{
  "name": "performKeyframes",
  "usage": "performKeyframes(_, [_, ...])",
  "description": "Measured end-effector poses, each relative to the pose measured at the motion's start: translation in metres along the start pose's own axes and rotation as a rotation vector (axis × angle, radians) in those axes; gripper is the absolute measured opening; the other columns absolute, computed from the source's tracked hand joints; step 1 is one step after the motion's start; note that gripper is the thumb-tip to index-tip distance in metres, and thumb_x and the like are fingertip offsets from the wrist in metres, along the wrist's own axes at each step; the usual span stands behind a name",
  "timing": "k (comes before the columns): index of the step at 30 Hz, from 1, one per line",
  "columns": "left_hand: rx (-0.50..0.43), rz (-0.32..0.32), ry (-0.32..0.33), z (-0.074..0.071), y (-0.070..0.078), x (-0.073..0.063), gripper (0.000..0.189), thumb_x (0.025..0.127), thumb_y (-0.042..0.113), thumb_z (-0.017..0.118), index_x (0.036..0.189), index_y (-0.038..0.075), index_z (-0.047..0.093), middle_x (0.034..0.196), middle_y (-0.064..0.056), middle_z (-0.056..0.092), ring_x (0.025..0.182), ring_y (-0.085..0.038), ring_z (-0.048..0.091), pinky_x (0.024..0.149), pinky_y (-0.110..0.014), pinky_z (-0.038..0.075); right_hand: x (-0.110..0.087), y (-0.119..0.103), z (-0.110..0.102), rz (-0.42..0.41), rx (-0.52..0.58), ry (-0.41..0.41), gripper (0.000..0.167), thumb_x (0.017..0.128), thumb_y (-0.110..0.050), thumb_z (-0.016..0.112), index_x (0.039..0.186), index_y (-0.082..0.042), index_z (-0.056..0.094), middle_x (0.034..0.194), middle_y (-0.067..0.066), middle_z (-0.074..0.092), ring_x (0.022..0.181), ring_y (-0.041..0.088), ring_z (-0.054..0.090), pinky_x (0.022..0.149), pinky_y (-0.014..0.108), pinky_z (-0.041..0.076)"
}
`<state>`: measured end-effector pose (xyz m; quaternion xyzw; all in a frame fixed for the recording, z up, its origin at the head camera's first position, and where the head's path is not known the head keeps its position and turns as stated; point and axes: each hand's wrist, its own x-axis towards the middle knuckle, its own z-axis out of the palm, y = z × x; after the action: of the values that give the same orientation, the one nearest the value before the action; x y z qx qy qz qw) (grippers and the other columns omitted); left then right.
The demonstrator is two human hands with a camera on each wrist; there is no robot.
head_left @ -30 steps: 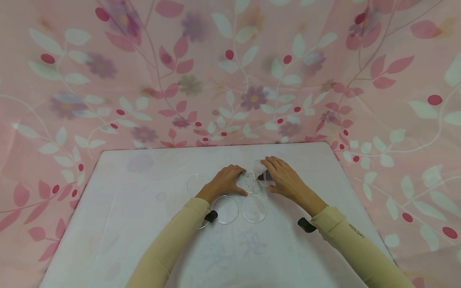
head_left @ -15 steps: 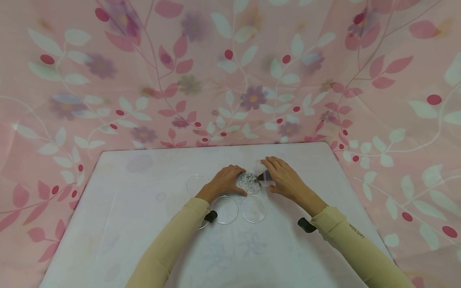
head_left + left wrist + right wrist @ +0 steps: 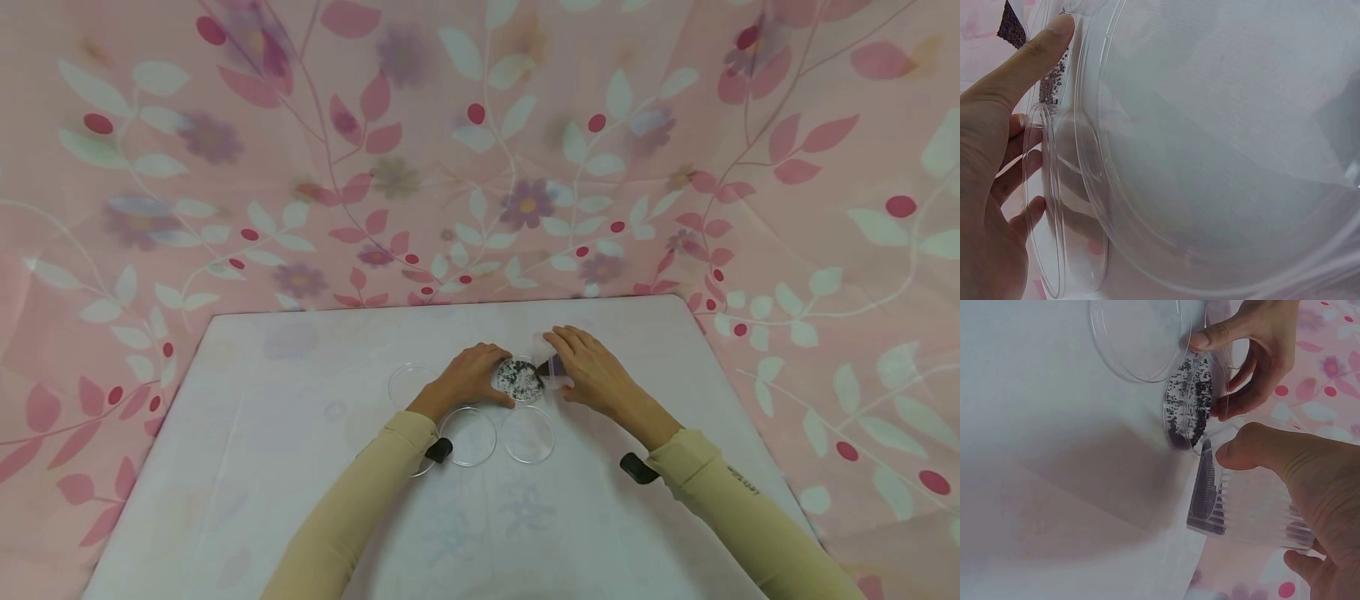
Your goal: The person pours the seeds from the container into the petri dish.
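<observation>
My left hand grips a clear petri dish, its thumb on one side of the rim and its fingers curled round the other. Small dark grains are scattered across the dish's bottom. In my right hand is a clear ribbed plastic container, tilted with its mouth at the dish's right edge. A heap of dark grains lies along the inside of its low wall. From the left wrist, the grains show beneath my thumb.
Other clear petri dishes lie close by on the white-covered table: one in front of the grain dish, one left of that, one at the back left. Another is partly hidden under my left wrist. A pink floral cloth hangs behind.
The grains in the dish have grown from a sparse scatter to a much darker, denser spread. Both hands and the tilted container have stayed in nearly the same place.
</observation>
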<state>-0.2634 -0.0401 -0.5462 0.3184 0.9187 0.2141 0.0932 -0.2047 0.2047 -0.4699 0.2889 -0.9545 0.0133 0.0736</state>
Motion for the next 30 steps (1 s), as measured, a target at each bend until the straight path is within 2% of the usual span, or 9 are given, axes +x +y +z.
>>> performKeyframes(13, [0.000,-0.014,-0.009,0.0008,-0.0022,-0.0004,0.088,0.066,0.060,0.083,0.138,0.019,0.054,0.139,0.003,0.057,0.130,-0.017,0.049,0.114,-0.040,0.039,-0.0013,-0.0007,-0.0020,0.026,0.026,-0.019,0.095,0.068,-0.023,0.089,0.146,-0.004,0.039,0.147,0.019,0.046,0.136,0.038,0.043,0.112,0.051,0.039])
performKeyframes(30, [-0.004,0.009,0.009,0.0014,-0.0004,-0.0002,0.087,0.065,0.058,0.085,0.137,0.018,0.055,0.137,0.001,0.058,0.129,-0.019,0.051,0.113,-0.042,0.040,-0.0041,-0.0016,-0.0028,0.060,0.048,-0.013,0.095,0.069,-0.026,0.088,0.147,-0.003,0.038,0.146,0.020,0.047,0.135,0.038,0.045,0.111,0.050,0.041])
